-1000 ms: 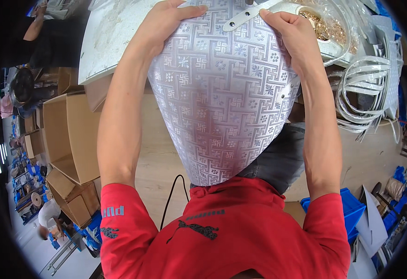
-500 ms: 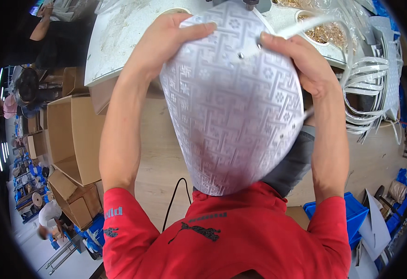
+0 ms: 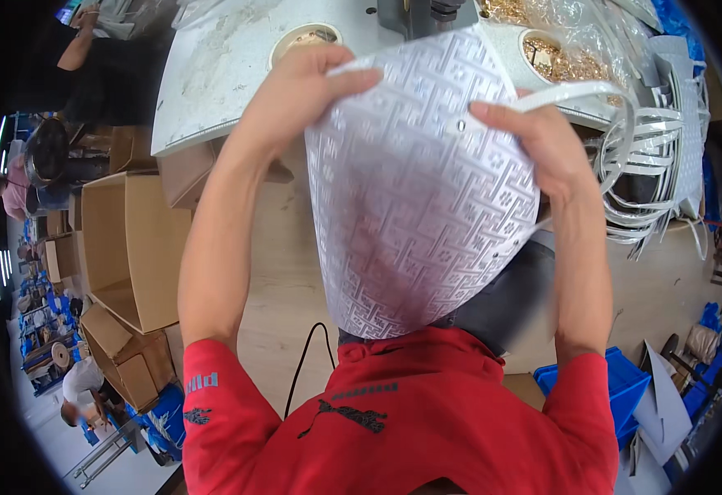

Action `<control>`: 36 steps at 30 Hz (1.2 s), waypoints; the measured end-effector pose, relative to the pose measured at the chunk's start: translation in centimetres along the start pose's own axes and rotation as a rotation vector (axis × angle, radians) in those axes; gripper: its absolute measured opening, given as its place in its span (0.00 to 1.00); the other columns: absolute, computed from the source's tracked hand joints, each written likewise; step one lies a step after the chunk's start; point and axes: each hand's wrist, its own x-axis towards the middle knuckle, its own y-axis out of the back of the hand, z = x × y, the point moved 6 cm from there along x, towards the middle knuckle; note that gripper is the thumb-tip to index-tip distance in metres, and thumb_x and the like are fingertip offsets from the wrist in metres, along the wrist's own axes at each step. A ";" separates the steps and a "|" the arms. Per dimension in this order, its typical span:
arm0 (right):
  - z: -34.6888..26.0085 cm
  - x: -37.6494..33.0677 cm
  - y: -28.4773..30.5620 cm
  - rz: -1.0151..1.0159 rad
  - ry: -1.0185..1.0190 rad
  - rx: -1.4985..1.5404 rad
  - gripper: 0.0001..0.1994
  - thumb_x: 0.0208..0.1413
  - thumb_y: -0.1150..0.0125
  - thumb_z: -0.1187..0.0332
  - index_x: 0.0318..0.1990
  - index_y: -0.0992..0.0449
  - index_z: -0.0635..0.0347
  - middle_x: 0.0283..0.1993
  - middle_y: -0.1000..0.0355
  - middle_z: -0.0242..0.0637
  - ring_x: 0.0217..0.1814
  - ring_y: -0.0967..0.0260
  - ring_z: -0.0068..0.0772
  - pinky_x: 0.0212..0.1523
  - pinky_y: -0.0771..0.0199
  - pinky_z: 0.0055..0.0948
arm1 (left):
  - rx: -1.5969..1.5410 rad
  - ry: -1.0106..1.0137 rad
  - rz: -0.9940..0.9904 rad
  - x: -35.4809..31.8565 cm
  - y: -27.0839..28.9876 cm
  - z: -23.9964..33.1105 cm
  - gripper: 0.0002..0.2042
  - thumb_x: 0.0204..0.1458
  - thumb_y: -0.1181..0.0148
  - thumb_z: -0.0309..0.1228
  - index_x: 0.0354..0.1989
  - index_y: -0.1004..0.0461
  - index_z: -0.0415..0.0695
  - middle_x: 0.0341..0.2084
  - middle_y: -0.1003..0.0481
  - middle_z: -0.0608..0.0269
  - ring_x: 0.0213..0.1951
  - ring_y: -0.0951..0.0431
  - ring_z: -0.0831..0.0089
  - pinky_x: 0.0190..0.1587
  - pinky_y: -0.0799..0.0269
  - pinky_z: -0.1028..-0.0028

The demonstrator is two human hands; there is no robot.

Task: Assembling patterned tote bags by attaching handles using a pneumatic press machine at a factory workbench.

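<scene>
Your left hand point(image 3: 307, 99) grips the top edge of the white embossed sheet point(image 3: 418, 198) (curved); your right hand point(image 3: 542, 140) pinches its edge beside the white strap point(image 3: 600, 91); both closed on it.

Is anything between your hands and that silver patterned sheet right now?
Nothing visible. The left hand grips the sheet at its top left edge, and the right hand presses on its upper right, beside a white strap.

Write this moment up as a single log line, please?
left hand: grips top edge of embossed silver bag panel | right hand: holds panel beside white strap | worktable behind
</scene>
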 end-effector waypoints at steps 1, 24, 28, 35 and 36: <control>-1.2 0.8 0.4 0.018 0.060 -0.031 0.20 0.55 0.28 0.72 0.54 0.23 0.73 0.48 0.19 0.45 0.44 0.19 0.34 0.47 0.18 0.30 | -0.025 0.010 0.043 0.6 0.2 0.6 0.14 0.56 0.30 0.40 0.31 0.21 0.39 0.20 0.28 0.73 0.25 0.32 0.83 0.29 0.39 0.77; -5.6 6.5 -1.0 0.123 0.019 -0.050 0.17 0.49 0.31 0.84 0.49 0.21 0.78 0.46 0.19 0.46 0.48 0.20 0.41 0.51 0.20 0.34 | -0.229 -0.028 0.226 7.0 2.7 0.3 0.11 0.57 0.31 0.38 0.34 0.20 0.42 0.25 0.24 0.72 0.26 0.27 0.82 0.30 0.33 0.77; -6.1 5.7 -1.4 0.222 0.005 -0.286 0.17 0.50 0.29 0.80 0.48 0.21 0.78 0.45 0.19 0.46 0.47 0.21 0.39 0.49 0.21 0.32 | -0.216 0.109 0.214 6.8 2.7 1.1 0.09 0.58 0.34 0.28 0.27 0.24 0.41 0.19 0.27 0.69 0.18 0.33 0.80 0.20 0.40 0.74; -6.5 5.5 -1.0 0.147 0.112 -0.353 0.19 0.49 0.26 0.74 0.49 0.20 0.74 0.46 0.19 0.46 0.47 0.22 0.37 0.48 0.23 0.30 | -0.040 0.205 0.238 5.8 2.9 2.0 0.08 0.57 0.34 0.29 0.30 0.24 0.39 0.25 0.23 0.60 0.24 0.27 0.72 0.27 0.34 0.69; -7.2 4.9 -1.5 0.174 0.139 -0.456 0.20 0.49 0.27 0.75 0.50 0.20 0.73 0.47 0.19 0.46 0.48 0.22 0.37 0.49 0.23 0.30 | -0.036 0.201 0.246 5.9 3.5 1.5 0.08 0.57 0.34 0.29 0.30 0.24 0.39 0.25 0.23 0.60 0.24 0.27 0.72 0.27 0.34 0.69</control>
